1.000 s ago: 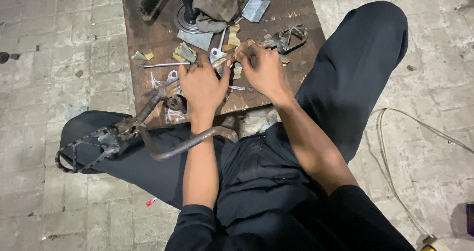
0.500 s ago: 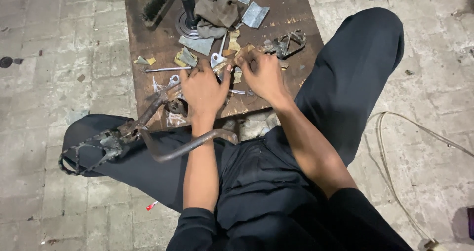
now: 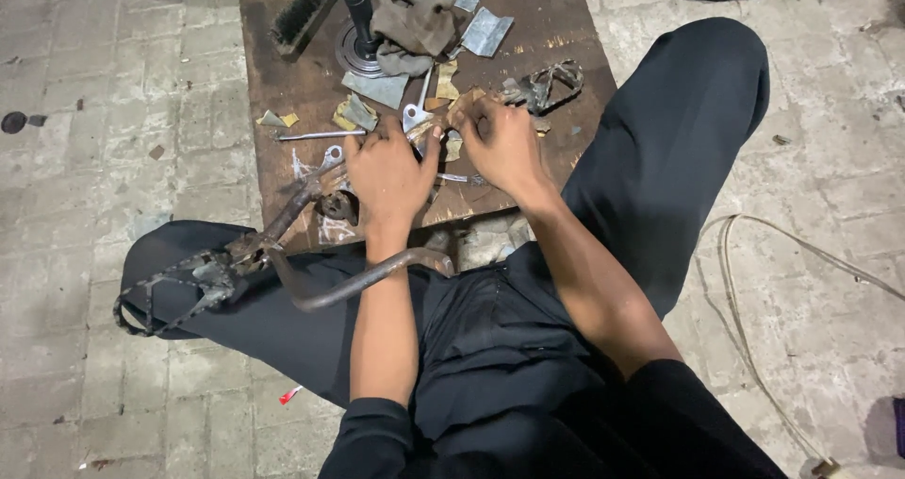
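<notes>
On the low wooden bench (image 3: pixel 302 92), near its front edge, a small metal part (image 3: pixel 436 130) is pinched between the two hands. The left hand (image 3: pixel 388 173) is laid knuckles-up with its fingers curled round the part's near end; the right hand (image 3: pixel 500 140) is closed on the far end, though what exactly is gripped cannot be made out from here. A thin metal rod (image 3: pixel 316 136) is seen just left of the left hand, and a grey rag (image 3: pixel 410 26) lies further back beside a black shaft (image 3: pixel 360 12) and a brush (image 3: pixel 297 15). A rusty crank with a pedal (image 3: pixel 189 281) is rested across the left leg.
</notes>
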